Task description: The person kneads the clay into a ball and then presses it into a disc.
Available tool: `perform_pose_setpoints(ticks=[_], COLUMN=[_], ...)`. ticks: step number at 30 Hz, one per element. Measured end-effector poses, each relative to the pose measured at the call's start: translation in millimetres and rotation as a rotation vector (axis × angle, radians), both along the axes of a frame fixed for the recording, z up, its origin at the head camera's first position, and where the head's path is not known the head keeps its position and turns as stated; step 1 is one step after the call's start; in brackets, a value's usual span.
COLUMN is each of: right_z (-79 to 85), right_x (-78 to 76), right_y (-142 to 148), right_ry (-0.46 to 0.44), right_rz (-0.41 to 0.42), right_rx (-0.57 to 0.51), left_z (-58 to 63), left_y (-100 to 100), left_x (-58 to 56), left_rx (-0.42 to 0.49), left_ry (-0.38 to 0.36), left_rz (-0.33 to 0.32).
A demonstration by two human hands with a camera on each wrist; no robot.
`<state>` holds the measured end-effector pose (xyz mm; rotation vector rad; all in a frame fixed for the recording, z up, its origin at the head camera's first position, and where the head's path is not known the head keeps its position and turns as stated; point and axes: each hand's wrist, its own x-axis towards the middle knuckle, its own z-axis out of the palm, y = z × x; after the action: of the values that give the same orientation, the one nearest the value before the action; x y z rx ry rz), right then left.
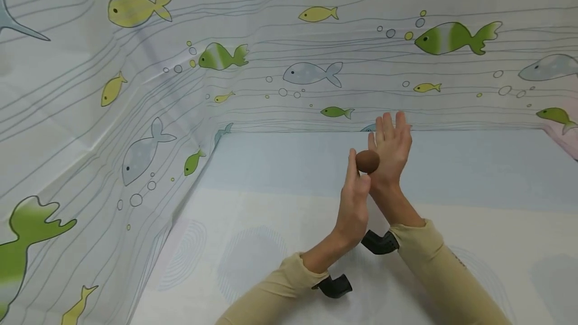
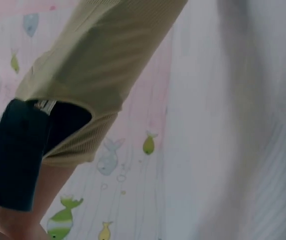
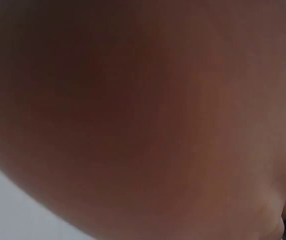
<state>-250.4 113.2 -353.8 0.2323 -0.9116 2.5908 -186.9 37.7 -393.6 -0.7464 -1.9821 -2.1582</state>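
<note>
In the head view a smooth brown ball (image 1: 368,161), slightly oval, sits between both hands near their palms and fingers. My left hand (image 1: 354,209) is turned edge-up with straight fingers, touching the ball from the left. Behind and to the right, my right hand (image 1: 390,154) shows its palm, its fingers straight and pointing away; the ball overlaps its thumb side. What the ball is made of, I cannot tell. Blurred skin (image 3: 158,125) fills most of the right wrist view. A beige sleeve (image 2: 92,55) and a black wrist mount (image 2: 15,155) cross the left wrist view.
A pale table (image 1: 189,255) with faint circle patterns lies under the arms. White sheeting (image 1: 262,104) printed with fish and wavy lines rises at the back and left. Black wrist mounts (image 1: 335,286) stick out below both sleeves. Pink material (image 1: 564,134) shows at the right edge.
</note>
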Motion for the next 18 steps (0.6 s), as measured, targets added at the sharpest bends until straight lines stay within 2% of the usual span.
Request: perform_pose_setpoints(ticks=[3,9,13,18], right_z=[-0.3,-3.0,-4.3,-2.7], right_x=[8.4,29.0,38.7,50.4], right_y=[-4.6,-16.7,-24.3,-33.4], right_ry=[-0.017,-0.068,-0.08,-0.067], right_rz=[0.028,0.125,0.195,0.276], right_rx=[0.089,0.31,0.331,0.331], left_z=[1.0,7.0,13.1,17.8], left_y=[-1.6,-12.1,-19.5,-27.7], left_x=[-7.8,-26.2,-37.5,-52.9], left_rx=[0.03,0.152,0.185,0.191], left_ry=[-0.054,-0.168,-0.181,-0.137], left_rz=[0.033,0.048,0.077,0.136])
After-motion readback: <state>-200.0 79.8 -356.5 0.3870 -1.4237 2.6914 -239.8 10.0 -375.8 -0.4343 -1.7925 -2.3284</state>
